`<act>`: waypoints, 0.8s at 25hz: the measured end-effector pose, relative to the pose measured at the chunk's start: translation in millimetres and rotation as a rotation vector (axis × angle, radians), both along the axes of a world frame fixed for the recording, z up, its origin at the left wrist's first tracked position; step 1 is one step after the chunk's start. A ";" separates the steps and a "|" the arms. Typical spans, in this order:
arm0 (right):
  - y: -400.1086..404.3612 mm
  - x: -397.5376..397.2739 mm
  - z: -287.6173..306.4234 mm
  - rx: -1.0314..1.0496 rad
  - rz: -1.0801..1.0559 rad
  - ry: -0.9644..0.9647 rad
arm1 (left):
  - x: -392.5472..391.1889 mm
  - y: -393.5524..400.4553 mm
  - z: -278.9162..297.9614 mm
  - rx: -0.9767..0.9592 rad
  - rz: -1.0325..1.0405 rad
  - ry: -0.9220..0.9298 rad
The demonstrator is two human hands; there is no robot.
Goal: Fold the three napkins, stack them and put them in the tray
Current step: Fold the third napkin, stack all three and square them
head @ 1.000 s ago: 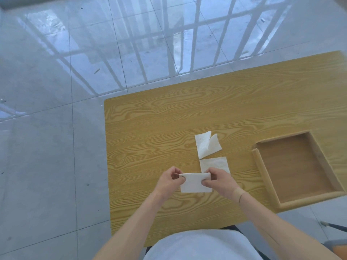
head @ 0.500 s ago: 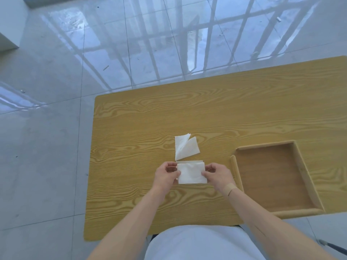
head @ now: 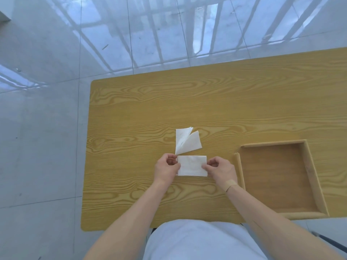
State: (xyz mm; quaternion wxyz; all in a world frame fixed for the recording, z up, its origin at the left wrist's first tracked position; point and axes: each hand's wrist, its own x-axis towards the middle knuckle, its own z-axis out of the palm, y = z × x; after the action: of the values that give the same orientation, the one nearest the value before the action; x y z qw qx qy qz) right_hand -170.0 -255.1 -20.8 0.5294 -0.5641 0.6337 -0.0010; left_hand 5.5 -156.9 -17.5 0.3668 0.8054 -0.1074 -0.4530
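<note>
A white folded napkin (head: 192, 166) lies flat on the wooden table (head: 169, 102), just below a second white napkin (head: 187, 141) whose layers fan apart. My left hand (head: 166, 168) pinches the folded napkin's left end and my right hand (head: 218, 168) pinches its right end. The napkin that lay on this spot earlier is hidden under it. The wooden tray (head: 272, 143) sits to the right of my right hand with nothing inside it.
The table's left edge and rounded near-left corner (head: 84, 227) drop to a glossy grey tiled floor (head: 47, 128). My white-clad torso (head: 197, 241) presses against the near edge. A dark bar (head: 330, 241) shows at the lower right.
Both hands carried the folded napkin away from me and set it on top of the other folded napkin lying on the table. The view also shifted.
</note>
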 end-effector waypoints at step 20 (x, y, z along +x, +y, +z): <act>8.1 10.5 -3.4 -0.070 -0.003 0.094 | 3.3 7.7 -10.8 0.023 -0.093 -0.149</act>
State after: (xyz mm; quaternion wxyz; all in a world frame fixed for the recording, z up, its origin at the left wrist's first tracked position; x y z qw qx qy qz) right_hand -159.4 -247.0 -24.1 0.4789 -0.5807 0.6583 0.0026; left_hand 8.8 -149.2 -28.3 0.3272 0.8352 -0.1664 -0.4095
